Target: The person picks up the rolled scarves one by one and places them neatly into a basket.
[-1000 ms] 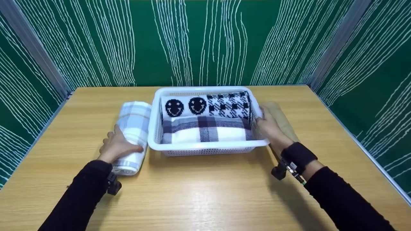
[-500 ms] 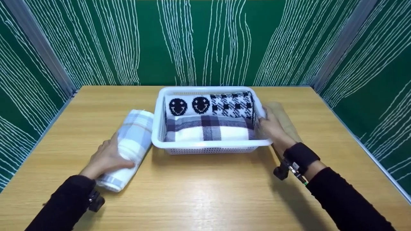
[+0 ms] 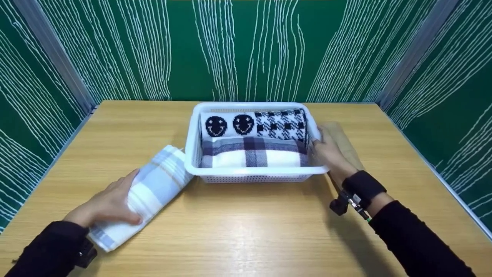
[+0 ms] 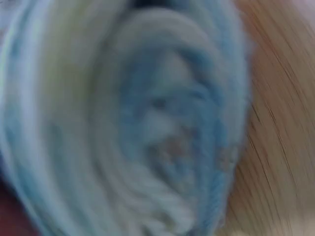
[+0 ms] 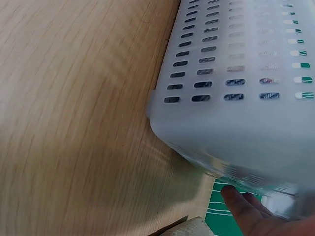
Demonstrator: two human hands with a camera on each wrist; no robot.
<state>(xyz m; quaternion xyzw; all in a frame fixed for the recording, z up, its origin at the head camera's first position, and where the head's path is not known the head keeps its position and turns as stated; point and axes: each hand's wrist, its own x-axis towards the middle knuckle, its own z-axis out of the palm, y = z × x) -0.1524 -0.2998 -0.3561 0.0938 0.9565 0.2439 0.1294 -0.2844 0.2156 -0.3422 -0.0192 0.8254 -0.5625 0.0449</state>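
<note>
My left hand [image 3: 109, 202] grips the lower end of a rolled light blue and white plaid cloth [image 3: 157, 188], thumb on the near side. The roll lies slantwise, its far end close against the left side of a white plastic basket [image 3: 257, 171]. Its blurred, coiled end [image 4: 167, 118] fills the left wrist view. My right hand [image 3: 329, 154] holds the basket's right rim; some of its fingers are hidden. Inside the basket, a black and white knitted roll [image 3: 246, 125] with smiley faces and houndstooth lies behind a purple-grey and white plaid roll [image 3: 265, 156].
Just right of the basket, partly behind the right hand, lies a beige folded or rolled item [image 3: 344, 144]. Everything stands on a wooden table [image 3: 246, 231], bordered at the back and sides by green panels [image 3: 184, 54] with white lines.
My left hand has drawn the plaid roll toward me and to the left, turning it from nearly upright in view to slanted. The right hand keeps its hold on the basket.
</note>
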